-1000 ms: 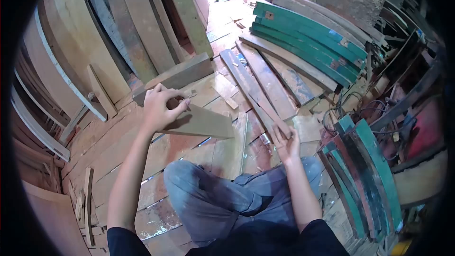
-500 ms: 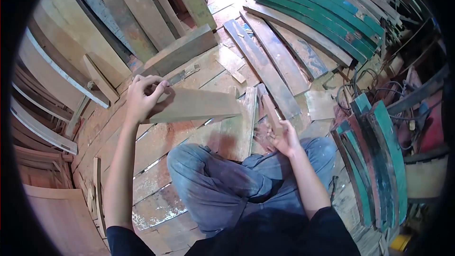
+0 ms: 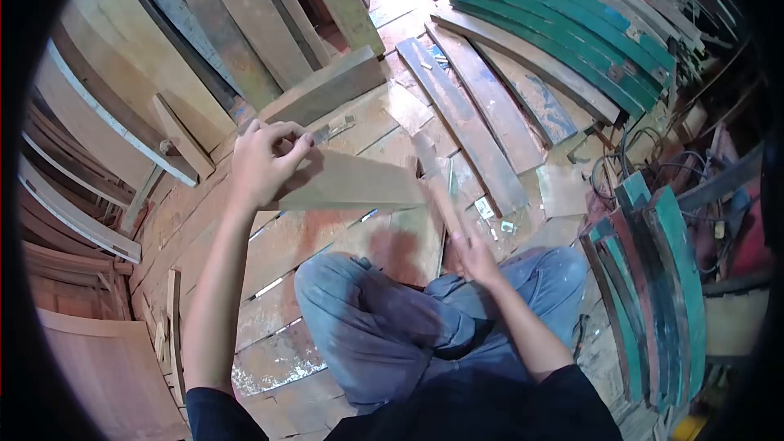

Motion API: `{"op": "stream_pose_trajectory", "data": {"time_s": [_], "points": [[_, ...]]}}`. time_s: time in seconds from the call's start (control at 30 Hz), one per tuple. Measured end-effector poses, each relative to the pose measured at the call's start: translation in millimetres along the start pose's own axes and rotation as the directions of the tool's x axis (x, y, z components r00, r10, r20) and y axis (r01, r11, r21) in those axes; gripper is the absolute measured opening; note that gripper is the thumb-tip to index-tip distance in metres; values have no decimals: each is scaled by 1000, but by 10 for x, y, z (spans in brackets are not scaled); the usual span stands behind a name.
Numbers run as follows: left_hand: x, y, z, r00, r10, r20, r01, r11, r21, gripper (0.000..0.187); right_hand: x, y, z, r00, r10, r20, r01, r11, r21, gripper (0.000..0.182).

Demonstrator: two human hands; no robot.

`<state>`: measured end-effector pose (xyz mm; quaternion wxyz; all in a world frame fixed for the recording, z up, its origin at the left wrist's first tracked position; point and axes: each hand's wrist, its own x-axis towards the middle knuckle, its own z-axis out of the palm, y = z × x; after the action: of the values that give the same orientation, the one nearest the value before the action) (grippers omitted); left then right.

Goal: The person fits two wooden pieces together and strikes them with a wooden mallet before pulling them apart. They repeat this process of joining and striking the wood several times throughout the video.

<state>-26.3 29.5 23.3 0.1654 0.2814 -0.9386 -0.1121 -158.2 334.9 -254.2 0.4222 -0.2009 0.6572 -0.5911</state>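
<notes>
My left hand (image 3: 269, 162) is closed on the left end of a wooden board (image 3: 355, 182), thumb and fingers over its top edge. The board stands on edge across the floor in front of my knees. In my right hand (image 3: 475, 257) is a wooden-handled tool (image 3: 445, 206) with a flat grey metal end, pointing up and away from me. Motion blurs the tool, and its grey end overlaps the area just beyond the board's right end. Under the board's right end lies a wooden block (image 3: 418, 255), partly hidden.
Long planks (image 3: 469, 126) lie ahead on the right, beside stacked green boards (image 3: 563, 28). More green-edged pieces (image 3: 670, 278) stand by my right knee, near tangled cables (image 3: 608, 171). Tall boards (image 3: 151, 41) lean on the left. A thick beam (image 3: 331, 86) lies beyond the board.
My right hand has lifted the wooden-handled tool from low by my right knee, up and left to the board's right end. My left hand keeps its hold; the view has shifted slightly.
</notes>
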Motion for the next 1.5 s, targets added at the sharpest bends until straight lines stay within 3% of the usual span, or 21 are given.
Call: {"op": "stream_pose_trajectory", "data": {"time_s": [0.03,0.17,0.23,0.27,0.33,0.4,0.47,0.53,0.63,0.67,0.77,0.8,0.9,0.97,1.03,1.1,1.17,1.2,1.23,1.33,1.5], "points": [[4,17,1,1000,3,-3,-3,1000,1,30,-51,-28,76,998,-17,54,21,998,-60,64],[37,95,-2,1000,21,-17,-21,1000,21,31,149,406,348,873,-488,-14,449,815,-366,63],[65,110,-5,1000,19,-21,-19,1000,10,30,81,228,346,998,-25,-55,11,970,-244,63],[67,147,-19,1000,12,-18,-12,1000,2,30,58,101,329,999,23,-38,-32,968,-248,63],[117,217,-31,1000,15,-15,-15,1000,-5,29,-50,13,411,939,-344,-5,317,870,-379,64],[113,245,-33,1000,16,0,-16,1000,7,28,-220,-155,457,950,-307,61,307,878,-368,63],[85,204,-24,1000,11,-26,-10,1000,14,27,-33,272,451,956,-293,-15,255,856,-450,63],[73,168,-9,1000,2,-26,-2,1000,18,27,15,179,424,975,-210,-79,149,870,-470,63],[71,112,11,1000,9,-20,-8,1000,22,27,-145,-61,518,954,-299,11,273,854,-443,64],[60,100,10,1000,7,-21,-7,1000,23,27,-217,-93,571,903,-427,51,413,829,-377,63],[17,78,-28,1000,7,-29,-6,1000,29,27,-247,-54,506,988,-151,18,141,863,-484,63],[2,35,-16,999,7,-37,-6,999,35,26,-190,-47,506,989,-141,-42,103,872,-479,64],[-9,-44,11,999,14,-51,-12,999,38,25,-219,-5,481,981,-195,-4,169,860,-481,66],[-21,-22,4,999,6,-48,-3,999,54,24,-262,97,565,913,-407,31,380,819,-430,64],[-52,-50,22,999,5,-51,-3,999,41,23,-303,320,541,912,-410,4,368,817,-444,64],[-94,-94,24,996,21,-89,-19,999,25,22,-149,469,454,971,-223,-83,153,852,-501,64],[-93,-173,53,990,69,-126,-68,998,17,21,-174,352,515,918,-396,-2,347,807,-479,65],[-79,-197,75,986,99,-136,-97,995,18,19,-273,403,524,933,-360,9,320,816,-481,65],[-97,-137,25,997,-35,-65,33,999,-32,23,-367,471,531,946,-323,20,292,825,-484,65],[-92,-135,33,996,-1,-91,-1,1000,-24,19,-244,416,429,996,19,-82,-56,877,-477,65],[-82,-91,43,995,13,-97,-16,999,-33,17,-323,478,381,962,-273,-16,239,868,-434,65]]}}
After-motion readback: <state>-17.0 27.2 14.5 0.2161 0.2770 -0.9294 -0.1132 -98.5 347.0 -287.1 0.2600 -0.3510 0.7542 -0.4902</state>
